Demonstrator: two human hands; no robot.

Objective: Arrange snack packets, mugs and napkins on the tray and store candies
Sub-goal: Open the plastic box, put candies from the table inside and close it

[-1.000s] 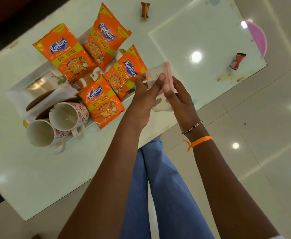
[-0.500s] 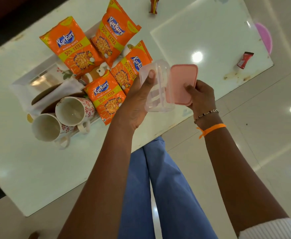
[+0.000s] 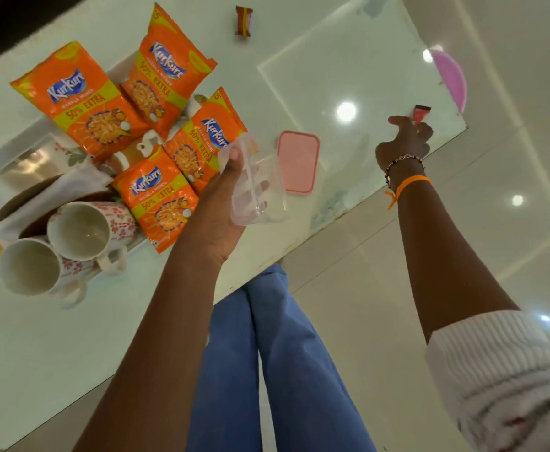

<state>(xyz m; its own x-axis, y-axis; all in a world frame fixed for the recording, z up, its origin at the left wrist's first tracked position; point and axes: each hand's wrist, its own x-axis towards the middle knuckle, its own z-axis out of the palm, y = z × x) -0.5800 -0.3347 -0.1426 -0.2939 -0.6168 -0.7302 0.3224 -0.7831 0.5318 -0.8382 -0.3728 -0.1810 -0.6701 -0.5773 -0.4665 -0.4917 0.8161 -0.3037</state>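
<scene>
The right hand's (image 3: 404,143) fingers (image 3: 397,120) curl around a red candy (image 3: 421,113) near the far edge of the surface (image 3: 332,70). The left hand's (image 3: 224,203) fingers (image 3: 260,185) grip a clear container (image 3: 257,190) held above the surface. Its pink lid (image 3: 298,162) lies flat between both hands. Another candy (image 3: 243,21) lies well apart.

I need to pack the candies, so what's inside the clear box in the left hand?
The clear box, held by the left hand, shows only a thin divider; no candy is visible inside. The fingers cover part of its near wall.
</scene>
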